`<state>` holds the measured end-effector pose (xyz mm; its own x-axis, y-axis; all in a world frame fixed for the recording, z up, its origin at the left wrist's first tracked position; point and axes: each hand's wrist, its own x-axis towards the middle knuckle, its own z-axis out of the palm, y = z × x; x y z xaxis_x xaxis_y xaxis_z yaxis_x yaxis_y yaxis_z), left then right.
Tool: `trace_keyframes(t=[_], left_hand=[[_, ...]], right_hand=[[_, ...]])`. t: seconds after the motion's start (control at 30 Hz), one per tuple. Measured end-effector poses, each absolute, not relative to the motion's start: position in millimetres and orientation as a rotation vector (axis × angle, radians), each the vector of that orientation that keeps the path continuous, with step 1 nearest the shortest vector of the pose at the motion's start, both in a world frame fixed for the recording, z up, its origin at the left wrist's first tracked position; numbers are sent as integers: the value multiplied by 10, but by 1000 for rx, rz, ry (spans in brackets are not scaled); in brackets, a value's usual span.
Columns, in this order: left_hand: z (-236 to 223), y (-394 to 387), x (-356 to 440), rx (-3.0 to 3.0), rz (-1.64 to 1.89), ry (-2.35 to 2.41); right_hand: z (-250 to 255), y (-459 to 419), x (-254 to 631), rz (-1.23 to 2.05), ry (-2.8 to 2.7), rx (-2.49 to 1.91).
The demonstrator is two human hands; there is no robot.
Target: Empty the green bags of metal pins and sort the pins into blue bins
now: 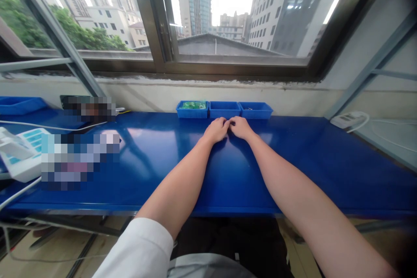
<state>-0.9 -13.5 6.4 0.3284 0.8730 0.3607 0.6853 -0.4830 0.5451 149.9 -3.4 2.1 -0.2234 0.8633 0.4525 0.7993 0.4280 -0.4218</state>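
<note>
Both arms stretched forward over the blue table (325,169), left hand (216,130) and right hand (240,127) curled, fingertips meeting, any grasp unclear, just before the middle tray (224,110)

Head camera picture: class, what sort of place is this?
Probably a small-parts assembly bench by a window: a blue worktable, three small blue bins along its back edge, both hands together before them.
</note>
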Motion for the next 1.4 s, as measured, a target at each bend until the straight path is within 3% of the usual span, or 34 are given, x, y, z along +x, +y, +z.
trace_keyframes(t=[0.47,1.07,1.2,1.4], left_hand=[[42,-91,-39,2359,1190,1270],[73,-126,-37,2328,1116,1456],[70,-121,-24,2236,1131,1476],[53,-96,-12,2143,1104,1584]], right_hand=[[121,-92,1511,387,-1828,-1350],[94,-47,1552,961,-1357,-1025],[81,-21,1577,781,-1337,-1046],[84,-29,1537,63,-1555,-1330]])
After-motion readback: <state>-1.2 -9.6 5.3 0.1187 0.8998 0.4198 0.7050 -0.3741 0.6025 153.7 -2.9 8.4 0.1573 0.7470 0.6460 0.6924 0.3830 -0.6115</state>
